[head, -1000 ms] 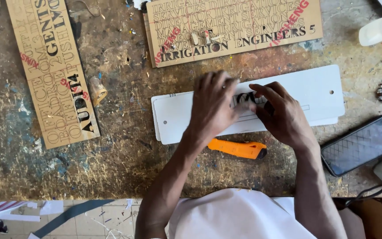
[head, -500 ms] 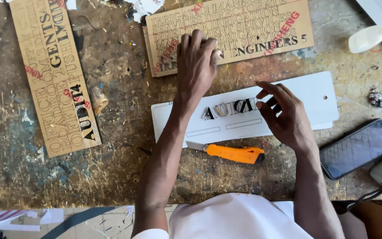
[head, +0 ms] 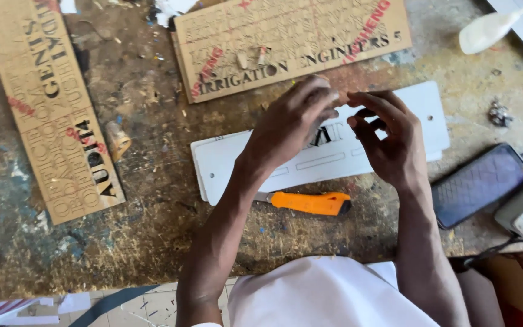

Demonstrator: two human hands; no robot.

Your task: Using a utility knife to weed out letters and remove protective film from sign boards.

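Now both hands, left hand (head: pixel 292 124) withdrawn from far letter sheet (head: pixel 286 42), are pinched together on a small cut-out piece (head: pixel 341 97) above the white plate (head: pixel 231 163).

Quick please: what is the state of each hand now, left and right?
Left hand: fingers curled, pinching a small pale piece above the white plate.
Right hand: fingers bent towards that piece; cannot tell if it grips.

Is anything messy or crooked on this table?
Yes. The white plate lies slanted across the worn, paint-stained tabletop, and an orange utility knife is tucked partly under its lower edge. Small scraps and chips lie scattered near the brown cut-out board.
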